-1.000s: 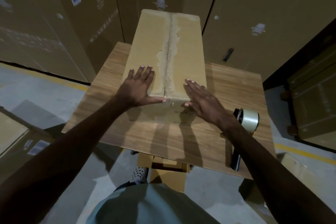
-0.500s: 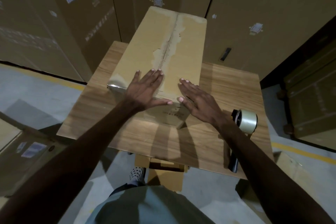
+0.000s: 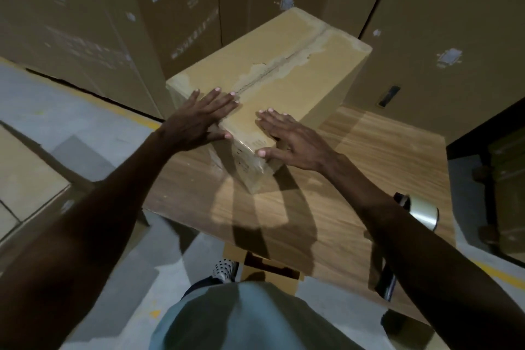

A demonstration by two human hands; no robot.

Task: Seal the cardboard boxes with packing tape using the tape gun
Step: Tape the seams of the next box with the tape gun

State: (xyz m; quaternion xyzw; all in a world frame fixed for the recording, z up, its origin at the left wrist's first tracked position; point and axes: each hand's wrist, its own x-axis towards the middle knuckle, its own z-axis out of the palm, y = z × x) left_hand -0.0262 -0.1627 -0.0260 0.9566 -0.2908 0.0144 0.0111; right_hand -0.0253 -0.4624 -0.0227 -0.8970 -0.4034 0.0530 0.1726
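A long cardboard box point(image 3: 287, 85) lies at an angle on the wooden table point(image 3: 383, 167), one near corner pointing toward me. Its top flaps meet at a centre seam with torn paper along it. My left hand point(image 3: 199, 122) lies flat on the near left part of the top, fingers straight. My right hand point(image 3: 292, 139) rests flat over the near right edge, thumb on the corner. The tape gun point(image 3: 420, 210), with a roll of clear tape, lies on the table's right edge, partly hidden behind my right forearm.
Tall cardboard cartons point(image 3: 426, 23) stand close behind the table. More boxes lie on the floor at the left point(image 3: 25, 179) and under the table point(image 3: 270, 267). A dark stack stands at the far right point(image 3: 508, 187). The floor is grey concrete with yellow lines.
With both hands flat on it, the box has turned on the table, its near end swinging left and its far end right. The tape gun has not moved.
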